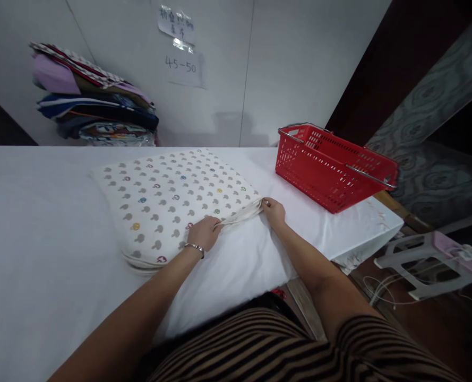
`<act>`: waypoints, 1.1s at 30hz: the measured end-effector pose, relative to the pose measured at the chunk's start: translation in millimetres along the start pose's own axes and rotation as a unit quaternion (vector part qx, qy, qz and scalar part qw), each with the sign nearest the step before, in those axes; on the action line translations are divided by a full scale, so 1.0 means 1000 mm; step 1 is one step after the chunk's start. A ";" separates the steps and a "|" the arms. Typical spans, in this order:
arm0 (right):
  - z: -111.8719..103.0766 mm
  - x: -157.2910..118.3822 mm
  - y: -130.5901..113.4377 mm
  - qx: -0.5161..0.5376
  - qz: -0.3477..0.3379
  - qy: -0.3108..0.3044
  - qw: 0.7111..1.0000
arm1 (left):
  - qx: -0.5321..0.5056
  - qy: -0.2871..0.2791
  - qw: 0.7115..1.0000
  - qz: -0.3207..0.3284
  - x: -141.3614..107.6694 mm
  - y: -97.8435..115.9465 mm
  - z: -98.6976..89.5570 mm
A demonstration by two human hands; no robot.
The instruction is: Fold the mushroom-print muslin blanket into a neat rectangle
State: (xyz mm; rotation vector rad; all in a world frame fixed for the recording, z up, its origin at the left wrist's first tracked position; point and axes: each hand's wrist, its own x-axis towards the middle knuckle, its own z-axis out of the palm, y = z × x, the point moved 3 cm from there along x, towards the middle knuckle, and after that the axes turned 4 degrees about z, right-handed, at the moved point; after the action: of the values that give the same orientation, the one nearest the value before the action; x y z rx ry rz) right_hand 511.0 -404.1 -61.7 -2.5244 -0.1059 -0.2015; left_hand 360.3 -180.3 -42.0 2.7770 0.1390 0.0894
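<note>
1. One white-covered table [40, 223] runs across the view, its left part a bare stretch of white cover.
2. Beyond the far edge, towards the left, is one pile of folded textiles [100, 114], in pink, navy, red and patterned layers; the number of pieces cannot be counted.
3. One folded cloth [176, 199] lies flat on the table, reaching from near the far edge towards the near edge. It is off-white, printed with rows of small grey mushrooms, a few outlined in red, blue, yellow or green. Several layers show at its rounded near-left corner and along the near side.
4. Two paper sheets [186, 74] are stuck on the wall [299, 53], one above the other; the lower reads "45-50".
5. The left hand [204, 232], one bracelet [195, 247] at its wrist, lies over the cloth's near side, fingers bent together at the edge; whether they pinch it I cannot tell.
6. The right hand [274, 211] has thumb and fingertips pressed together, pinching the cloth's right corner.
7. One red basket [319, 172] with two metal handles stands near the far edge, towards the table's right end.
8. One plastic stool [443, 252] stands past that end.
</note>
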 end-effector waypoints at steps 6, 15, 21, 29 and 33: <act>0.001 0.006 -0.005 -0.064 -0.023 -0.012 0.998 | 0.001 -0.001 1.000 0.003 0.000 0.001 0.000; -0.013 -0.006 0.024 0.167 -0.142 -0.056 0.974 | -0.023 0.007 1.000 -0.008 -0.001 -0.001 0.000; -0.019 -0.006 0.043 0.237 -0.054 -0.033 0.969 | -0.073 0.072 0.993 -0.055 0.000 -0.012 0.002; -0.018 0.000 0.043 0.213 -0.059 -0.048 0.974 | -0.046 0.042 0.998 -0.008 -0.004 -0.007 0.003; -0.017 0.001 0.044 0.141 -0.070 -0.047 0.986 | -0.032 0.039 0.999 0.012 -0.006 -0.004 0.002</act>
State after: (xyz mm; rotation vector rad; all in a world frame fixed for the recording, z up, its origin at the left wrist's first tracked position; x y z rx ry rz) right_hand 514.9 -450.0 -73.1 -2.2437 -0.3263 -0.1137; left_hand 353.7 -177.5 -45.5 2.7127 0.1204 0.2040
